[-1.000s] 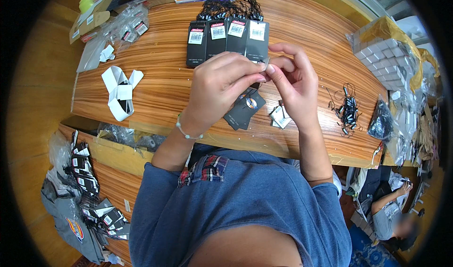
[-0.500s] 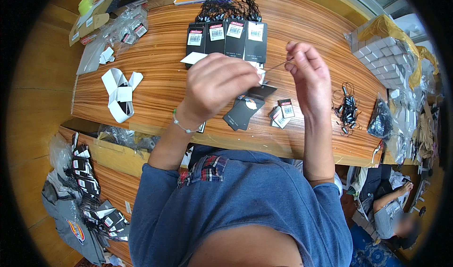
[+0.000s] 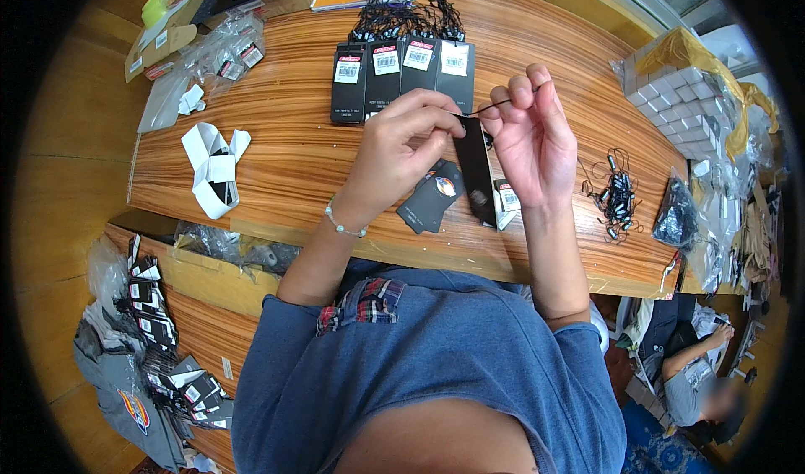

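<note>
A black hang tag (image 3: 477, 170) dangles over the table, its upper end pinched in my left hand (image 3: 392, 151). From there a thin black string (image 3: 495, 105) stretches across to my right hand (image 3: 539, 143), whose fingertips are closed on it. Below the left fingers lie dark tags (image 3: 433, 199) with a round emblem. Small white barcode tags (image 3: 508, 196) are partly covered by the hanging tag. Beyond my hands, several finished-looking black tags (image 3: 383, 80) with white labels lie in a row, their strings (image 3: 405, 17) bunched at the far end.
A pile of loose black strings (image 3: 619, 196) lies to the right, beside a dark plastic bag (image 3: 675, 212). Stacked small white boxes (image 3: 675, 97) stand far right. A white paper strip (image 3: 201, 168) curls on the left. Another person (image 3: 700, 382) is at lower right.
The tag at my left fingers now hangs down with its long dark side showing. My right hand has shifted slightly, keeping the string drawn out. The white slip by the left hand no longer shows.
</note>
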`<act>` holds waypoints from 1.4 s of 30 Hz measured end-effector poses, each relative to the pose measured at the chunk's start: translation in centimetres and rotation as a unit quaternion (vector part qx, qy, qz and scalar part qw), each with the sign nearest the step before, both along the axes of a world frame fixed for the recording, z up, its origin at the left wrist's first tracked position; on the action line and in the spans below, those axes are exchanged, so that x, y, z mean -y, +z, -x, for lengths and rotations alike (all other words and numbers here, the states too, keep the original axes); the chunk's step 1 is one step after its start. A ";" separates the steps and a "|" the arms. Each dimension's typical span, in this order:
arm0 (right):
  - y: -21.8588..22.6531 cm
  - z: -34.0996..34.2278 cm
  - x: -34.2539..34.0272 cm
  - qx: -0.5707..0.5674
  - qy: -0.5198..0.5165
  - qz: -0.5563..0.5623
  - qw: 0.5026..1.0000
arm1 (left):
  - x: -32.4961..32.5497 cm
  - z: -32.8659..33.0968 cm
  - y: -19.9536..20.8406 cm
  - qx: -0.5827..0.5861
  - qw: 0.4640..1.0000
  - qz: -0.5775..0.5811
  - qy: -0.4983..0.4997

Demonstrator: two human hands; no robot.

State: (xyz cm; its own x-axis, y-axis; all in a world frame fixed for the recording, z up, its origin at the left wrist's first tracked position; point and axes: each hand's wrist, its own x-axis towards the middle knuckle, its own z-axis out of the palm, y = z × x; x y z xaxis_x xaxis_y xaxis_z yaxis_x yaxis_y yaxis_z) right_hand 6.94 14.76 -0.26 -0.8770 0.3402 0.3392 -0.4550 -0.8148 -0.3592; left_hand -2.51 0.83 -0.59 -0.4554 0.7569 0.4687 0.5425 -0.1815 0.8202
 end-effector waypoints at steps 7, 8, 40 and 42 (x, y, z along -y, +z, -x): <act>0.6 -0.1 0.9 0.055 -0.036 -0.099 0.993 | -0.7 -1.0 0.3 -0.018 0.999 0.031 0.018; 0.6 -0.1 0.8 0.052 -0.037 -0.098 0.993 | -0.7 -0.9 0.0 0.024 0.999 0.030 0.008; -0.2 -0.8 -2.2 0.094 -0.105 -0.070 0.988 | -0.3 -0.8 0.0 0.109 0.991 0.041 0.063; -0.4 -0.8 -2.4 0.086 -0.099 -0.059 0.990 | -0.2 -0.6 -0.1 0.058 0.994 0.039 0.081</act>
State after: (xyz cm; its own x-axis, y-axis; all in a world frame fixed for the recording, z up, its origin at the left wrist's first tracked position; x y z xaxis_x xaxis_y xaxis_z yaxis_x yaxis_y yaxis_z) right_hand 7.71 17.19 -0.68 -0.8453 0.4781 0.2384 -0.5255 -0.6635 -0.5326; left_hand -1.87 1.05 -0.67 -0.6213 0.7014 0.3494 0.4612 -0.0332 0.8867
